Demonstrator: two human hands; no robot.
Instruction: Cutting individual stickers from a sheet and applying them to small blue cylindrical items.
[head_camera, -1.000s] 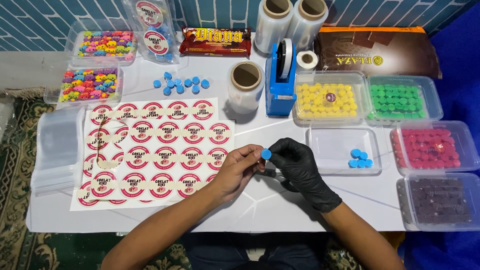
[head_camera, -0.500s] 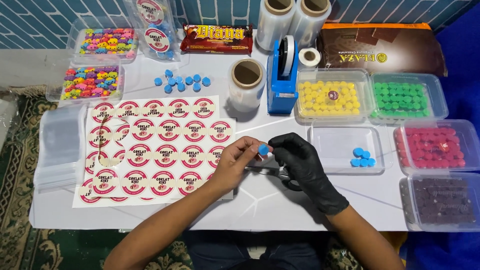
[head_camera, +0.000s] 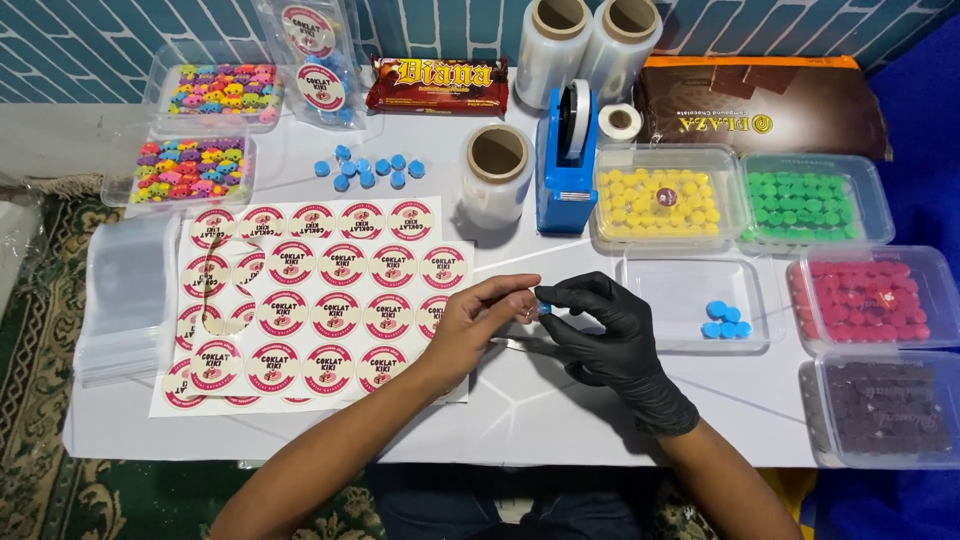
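Just right of the white sheet of round red-and-cream stickers (head_camera: 310, 300), the bare left hand (head_camera: 480, 322) is pinching a small clear plastic sleeve (head_camera: 522, 305), and the black-gloved right hand (head_camera: 600, 325) is now pushing the small round blue candy (head_camera: 546, 310) into it. A second ago that candy was being held up in plain sight; now it's mostly tucked between the fingertips, so the bagging looks underway. Further right, the clear tray (head_camera: 690, 300) is holding a few more blue ones.
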